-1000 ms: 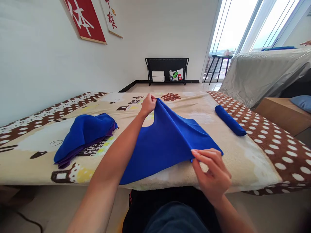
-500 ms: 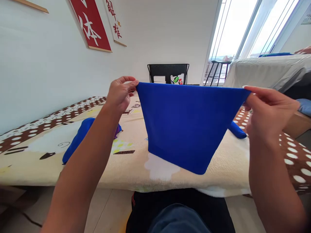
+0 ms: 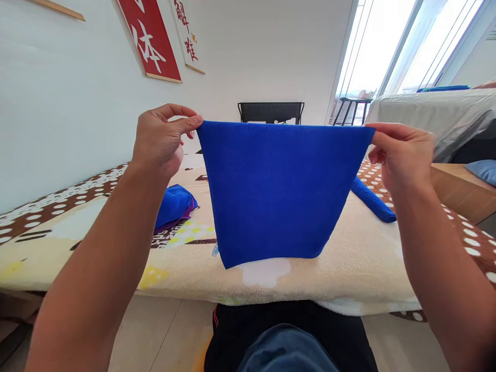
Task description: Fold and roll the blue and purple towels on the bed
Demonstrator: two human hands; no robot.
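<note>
A blue towel (image 3: 279, 191) hangs spread out between my two hands, its top edge pulled nearly straight. My left hand (image 3: 165, 134) pinches the upper left corner between thumb and fingers. At the upper right corner, my right hand (image 3: 405, 150) grips in the same way. The towel's lower edge hangs just over the bed, and whether it touches the blanket I cannot tell. A small pale tag (image 3: 215, 250) shows at its lower left side. Partly behind my left forearm lies a crumpled pile of blue and purple cloth (image 3: 176, 206).
A cream patterned blanket (image 3: 267, 284) with a brown dotted border covers the bed. A rolled blue cloth (image 3: 374, 201) lies on the right side. Beyond the bed stand a black chair (image 3: 271, 111) and a dark stool (image 3: 353, 108). A wooden piece of furniture (image 3: 457, 188) is at right.
Both hands have shifted left and slightly up with the towel. Its lower edge has swung, so the lower left corner now hangs lowest. More of the cloth pile shows beside my left forearm.
</note>
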